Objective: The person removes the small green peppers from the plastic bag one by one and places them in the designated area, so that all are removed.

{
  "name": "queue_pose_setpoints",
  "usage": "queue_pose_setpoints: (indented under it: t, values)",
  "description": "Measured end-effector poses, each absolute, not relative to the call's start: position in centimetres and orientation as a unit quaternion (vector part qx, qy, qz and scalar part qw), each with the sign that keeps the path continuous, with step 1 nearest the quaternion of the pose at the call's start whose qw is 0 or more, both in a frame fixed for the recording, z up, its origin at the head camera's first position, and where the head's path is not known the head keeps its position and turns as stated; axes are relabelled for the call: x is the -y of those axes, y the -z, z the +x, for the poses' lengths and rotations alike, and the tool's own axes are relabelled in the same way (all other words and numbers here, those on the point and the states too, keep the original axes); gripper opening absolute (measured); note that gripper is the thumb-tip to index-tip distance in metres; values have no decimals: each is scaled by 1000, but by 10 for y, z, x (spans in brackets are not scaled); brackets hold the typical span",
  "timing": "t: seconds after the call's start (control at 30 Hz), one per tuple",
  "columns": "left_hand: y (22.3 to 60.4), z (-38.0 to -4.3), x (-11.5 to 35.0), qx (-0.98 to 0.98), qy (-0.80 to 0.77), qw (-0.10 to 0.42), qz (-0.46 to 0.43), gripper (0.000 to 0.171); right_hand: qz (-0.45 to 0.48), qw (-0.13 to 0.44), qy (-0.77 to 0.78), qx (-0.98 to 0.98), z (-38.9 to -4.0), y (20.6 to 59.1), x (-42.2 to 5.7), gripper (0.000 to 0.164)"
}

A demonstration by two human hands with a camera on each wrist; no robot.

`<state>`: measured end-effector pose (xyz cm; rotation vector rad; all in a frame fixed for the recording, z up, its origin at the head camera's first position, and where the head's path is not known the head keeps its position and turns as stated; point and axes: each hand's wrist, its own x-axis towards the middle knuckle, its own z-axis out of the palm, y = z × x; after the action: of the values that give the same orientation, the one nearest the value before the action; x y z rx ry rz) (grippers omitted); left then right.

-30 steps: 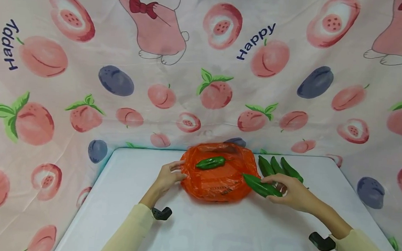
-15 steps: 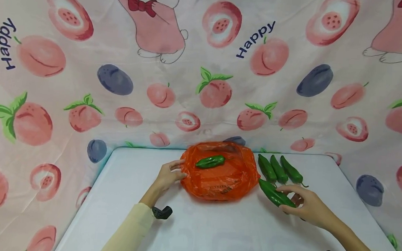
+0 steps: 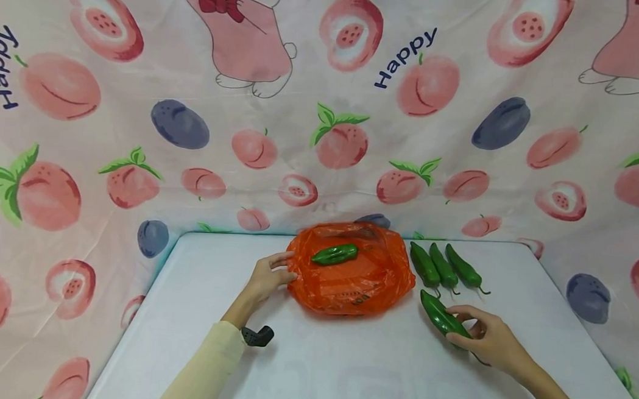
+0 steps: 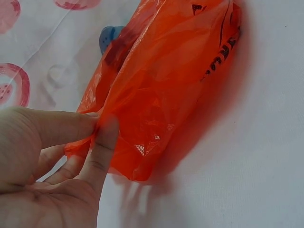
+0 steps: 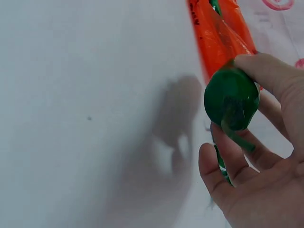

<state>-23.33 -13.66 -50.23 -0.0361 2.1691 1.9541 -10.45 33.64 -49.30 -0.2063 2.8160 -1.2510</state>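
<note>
An orange-red plastic bag [image 3: 357, 293] lies on the white table, with one green chili pepper [image 3: 335, 254] showing at its opening. My left hand [image 3: 264, 280] pinches the bag's left edge between thumb and fingers; the left wrist view shows the thin plastic [image 4: 156, 95] caught there. In my right hand [image 3: 491, 338] is another green chili pepper [image 3: 439, 313], held by thumb and fingertips to the right of the bag. Its curved stem [image 5: 237, 137] faces the right wrist camera, and its shadow falls on the table.
Three more green chili peppers [image 3: 443, 268] lie side by side right of the bag, stems toward me. Behind the table [image 3: 342, 372] hangs a fruit-printed cloth [image 3: 280, 118]. Each wrist wears a small black device [image 3: 258, 336].
My right hand has drawn the held pepper away from the bag, rightward and toward me, uncovering the three lying peppers. The left hand stays on the bag's edge.
</note>
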Motion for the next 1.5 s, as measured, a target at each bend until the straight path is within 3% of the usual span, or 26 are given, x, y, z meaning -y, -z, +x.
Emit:
queue_pose_setpoints:
  t: [0.47,1.5]
  values:
    - [501,-233,135,-738,-666,109,-14,55,-13,20,374,-927,-101,511,-332,53]
    - [501,-233,135,-739,-666,102,-13,56,-6,-1,330,-944,-107,512,-324,54]
